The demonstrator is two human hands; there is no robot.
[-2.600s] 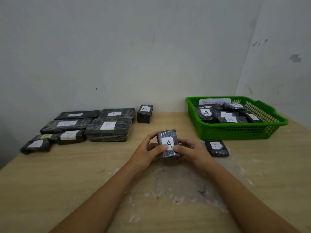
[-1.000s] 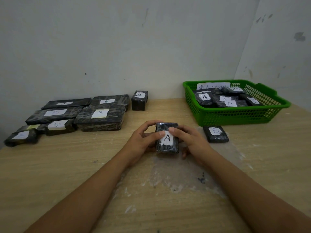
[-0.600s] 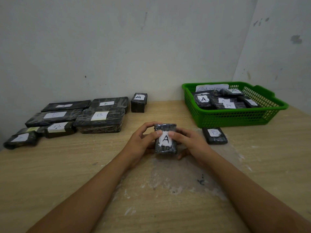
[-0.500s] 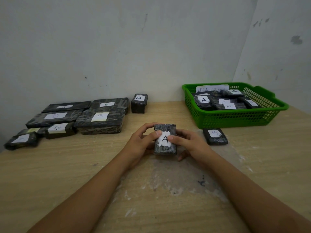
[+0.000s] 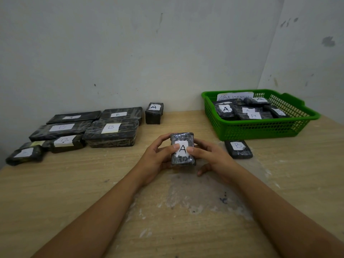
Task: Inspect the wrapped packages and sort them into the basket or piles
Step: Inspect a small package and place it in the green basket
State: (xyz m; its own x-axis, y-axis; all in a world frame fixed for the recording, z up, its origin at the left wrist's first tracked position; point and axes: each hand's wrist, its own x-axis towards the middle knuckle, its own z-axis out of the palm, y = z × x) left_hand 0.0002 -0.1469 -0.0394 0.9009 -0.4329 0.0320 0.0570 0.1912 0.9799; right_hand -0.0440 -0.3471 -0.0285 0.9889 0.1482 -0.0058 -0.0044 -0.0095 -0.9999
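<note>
- The person holds a small black wrapped package in both hands above the middle of the wooden tabletop.
- Its white label, marked "A", faces up toward the camera.
- The left hand grips the package's left side, fingers curled over the far edge and the thumb pressed on the label.
- The right hand grips the right side the same way, thumb on the label beside the letter, with one finger showing under the package.
- A green plastic basket stands at the far right of the tabletop, near the wall corner.
- It holds several black wrapped packages, most with labels reading "A", and a paper sign leans against its back wall.
- A flat black package labelled "B" lies on the tabletop just in front of the basket, beside the right hand but apart from it.
- At the far left, piles of larger flat black packages lie side by side, with labels reading "A" or "B"; some labels are too faint to read.
- A small blocky package labelled "A" stands alone by the wall, just right of those piles.
</note>
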